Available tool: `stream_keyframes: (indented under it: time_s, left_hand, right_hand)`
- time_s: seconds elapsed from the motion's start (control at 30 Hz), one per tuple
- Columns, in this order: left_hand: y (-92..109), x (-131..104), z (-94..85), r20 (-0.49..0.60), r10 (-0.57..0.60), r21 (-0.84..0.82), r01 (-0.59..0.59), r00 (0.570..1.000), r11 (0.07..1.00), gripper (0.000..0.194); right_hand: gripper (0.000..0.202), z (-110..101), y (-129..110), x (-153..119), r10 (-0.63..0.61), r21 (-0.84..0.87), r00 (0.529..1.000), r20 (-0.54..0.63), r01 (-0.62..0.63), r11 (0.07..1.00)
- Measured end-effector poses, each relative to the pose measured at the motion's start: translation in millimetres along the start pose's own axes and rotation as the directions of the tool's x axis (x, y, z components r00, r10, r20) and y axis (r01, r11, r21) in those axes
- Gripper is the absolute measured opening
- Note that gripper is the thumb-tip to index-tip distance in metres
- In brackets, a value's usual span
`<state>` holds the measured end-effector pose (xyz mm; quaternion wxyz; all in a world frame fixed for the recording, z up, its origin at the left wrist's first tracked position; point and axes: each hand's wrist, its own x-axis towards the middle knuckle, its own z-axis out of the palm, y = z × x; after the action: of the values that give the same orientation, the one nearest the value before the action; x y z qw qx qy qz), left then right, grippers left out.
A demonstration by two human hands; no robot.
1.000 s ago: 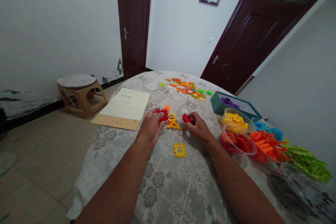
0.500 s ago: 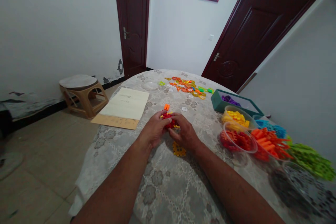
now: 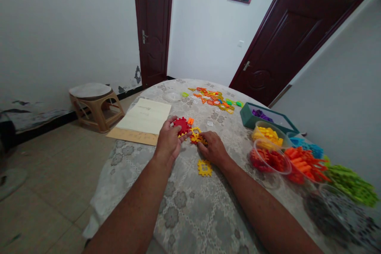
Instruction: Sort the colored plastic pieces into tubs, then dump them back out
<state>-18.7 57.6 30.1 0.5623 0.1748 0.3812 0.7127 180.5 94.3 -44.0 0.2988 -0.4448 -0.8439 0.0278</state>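
Note:
My left hand (image 3: pixel 168 138) grips a red toothed piece (image 3: pixel 181 125), thumb on its face and fingers around its left edge. To the right, my right hand (image 3: pixel 213 147) has its fingertips closed on a yellow and red toothed assembly (image 3: pixel 197 136). A small orange piece (image 3: pixel 191 121) lies just beyond the red one. On the cloth nearer to me, below the right hand, is a yellow square piece (image 3: pixel 205 168) with a windowed centre. A small white grid piece (image 3: pixel 210 123) lies beyond the right hand.
Sheets of paper (image 3: pixel 143 116) lie on the left of the round table. Mixed colourful pieces (image 3: pixel 212 97) are scattered at the far side. Along the right stand a green box (image 3: pixel 247 115), a tub of yellow pieces (image 3: pixel 268 135), red ones (image 3: pixel 269 158), and orange ones (image 3: pixel 303 162).
My hands have moved apart. The red piece, earlier held between both hands, is now off to the left in my left hand, and the yellow and red assembly shows beside my right fingertips.

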Motion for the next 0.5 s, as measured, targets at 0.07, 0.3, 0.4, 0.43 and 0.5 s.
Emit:
stream_keyframes:
  time_s: [0.07, 0.3, 0.4, 0.43, 0.5]
  left_hand:
    - [0.0, 0.3, -0.3, -0.007, -0.002, -0.004, 0.002, 1.0, 1.0, 0.055]
    - [2.1, 2.9, -0.9, -0.054, -0.002, -0.038, 0.0, 0.999, 0.999, 0.054]
    - [4.2, 4.1, -0.5, -0.093, 0.01, -0.067, -0.016, 0.996, 0.998, 0.055]
    - [4.8, 4.6, -0.6, -0.106, 0.015, -0.075, -0.023, 0.994, 0.997, 0.054]
    - [5.8, 5.5, -1.3, -0.122, 0.027, -0.088, -0.038, 0.992, 0.995, 0.052]
  right_hand:
    - [0.025, -0.5, 1.7, 0.8, 0.037, 0.062, 0.998, -0.051, -0.034, 0.997]
    - [0.022, -6.6, 14.9, 0.6, 0.277, -0.068, 0.942, -0.186, -0.294, 0.953]
    - [0.021, -7.3, 18.2, -1.2, 0.367, -0.245, 0.914, -0.174, -0.401, 0.883]
    - [0.022, -6.7, 17.7, -1.2, 0.352, -0.256, 0.921, -0.17, -0.386, 0.886]
    - [0.03, -3.4, 14.5, -0.1, 0.222, -0.225, 0.965, -0.14, -0.249, 0.942]
